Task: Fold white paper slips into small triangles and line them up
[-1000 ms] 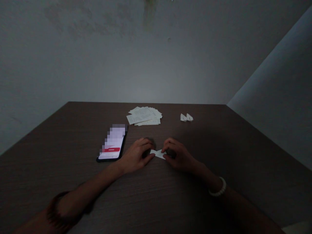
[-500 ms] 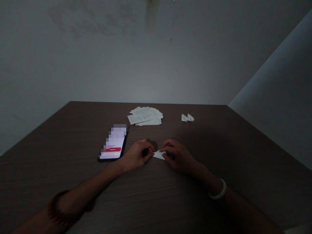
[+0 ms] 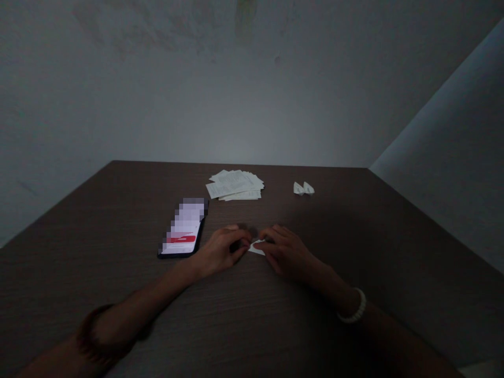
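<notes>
A small folded piece of white paper (image 3: pixel 258 247) lies on the dark wooden table (image 3: pixel 118 220) between my two hands. My left hand (image 3: pixel 220 251) pinches its left end with curled fingers. My right hand (image 3: pixel 285 251) covers and pinches its right end, fingers bent down on it. Most of the paper is hidden under my fingers. A white bead bracelet (image 3: pixel 354 310) sits on my right wrist, and a dark band (image 3: pixel 88 336) on my left forearm.
A phone (image 3: pixel 184 230) with a lit screen lies left of my hands. A fanned stack of white paper slips (image 3: pixel 235 185) sits farther back. Two small folded paper pieces (image 3: pixel 303 188) rest at the back right. Walls close in behind and to the right.
My two hands have drawn closer together over the folded paper, and less of it shows now. Nothing else on the table has moved.
</notes>
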`<state>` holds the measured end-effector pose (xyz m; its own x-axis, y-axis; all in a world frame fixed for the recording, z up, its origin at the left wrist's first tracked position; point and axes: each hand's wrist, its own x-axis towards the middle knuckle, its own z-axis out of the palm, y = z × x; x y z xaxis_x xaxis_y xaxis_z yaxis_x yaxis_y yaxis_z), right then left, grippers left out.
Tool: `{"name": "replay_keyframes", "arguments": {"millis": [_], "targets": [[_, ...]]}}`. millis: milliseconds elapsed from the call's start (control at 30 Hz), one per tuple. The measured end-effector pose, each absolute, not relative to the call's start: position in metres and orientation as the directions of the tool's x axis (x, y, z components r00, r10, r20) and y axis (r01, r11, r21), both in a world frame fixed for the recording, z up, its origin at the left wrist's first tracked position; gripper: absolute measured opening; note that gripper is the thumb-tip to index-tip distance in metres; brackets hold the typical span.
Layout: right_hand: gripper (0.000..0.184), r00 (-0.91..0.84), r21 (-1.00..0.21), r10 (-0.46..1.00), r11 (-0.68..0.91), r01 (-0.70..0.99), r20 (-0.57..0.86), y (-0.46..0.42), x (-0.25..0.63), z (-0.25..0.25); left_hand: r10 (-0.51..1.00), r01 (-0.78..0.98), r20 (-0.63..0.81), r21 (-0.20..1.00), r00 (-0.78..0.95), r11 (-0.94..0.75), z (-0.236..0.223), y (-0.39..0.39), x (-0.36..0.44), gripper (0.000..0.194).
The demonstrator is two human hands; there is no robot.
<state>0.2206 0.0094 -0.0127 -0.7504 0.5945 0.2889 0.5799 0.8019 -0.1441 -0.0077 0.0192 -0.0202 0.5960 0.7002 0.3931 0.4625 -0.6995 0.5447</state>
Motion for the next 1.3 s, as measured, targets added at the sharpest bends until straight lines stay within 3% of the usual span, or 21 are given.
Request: {"name": "replay_keyframes", "arguments": {"millis": [167, 433, 767, 1100, 1300], "targets": [[0.028, -0.774, -0.085, 0.570, 0.817, 0.571, 0.276, 0.010, 0.220, -0.014, 0.621, 0.450, 0.402, 0.444, 0.672, -0.775, -0.016, 0.017, -0.007, 0.013], [0.029, -0.766, -0.139, 0.579, 0.814, 0.565, 0.280, 0.010, 0.220, -0.018, 0.488, 0.436, 0.356, 0.218, 0.797, -0.873, -0.012, 0.016, -0.010, 0.024], [0.032, -0.746, -0.181, 0.600, 0.799, 0.573, 0.287, 0.008, 0.218, -0.013, 0.437, 0.410, 0.298, 0.153, 0.848, -0.899, -0.007, 0.005, -0.015, 0.026], [0.028, -0.734, -0.214, 0.614, 0.789, 0.576, 0.291, 0.008, 0.217, -0.010, 0.440, 0.435, 0.359, 0.098, 0.823, -0.895, -0.007, -0.002, -0.014, 0.026], [0.043, -0.747, -0.214, 0.617, 0.786, 0.579, 0.247, 0.008, 0.217, -0.007, 0.412, 0.421, 0.328, 0.046, 0.850, -0.906, -0.003, -0.003, -0.012, 0.023]]}}
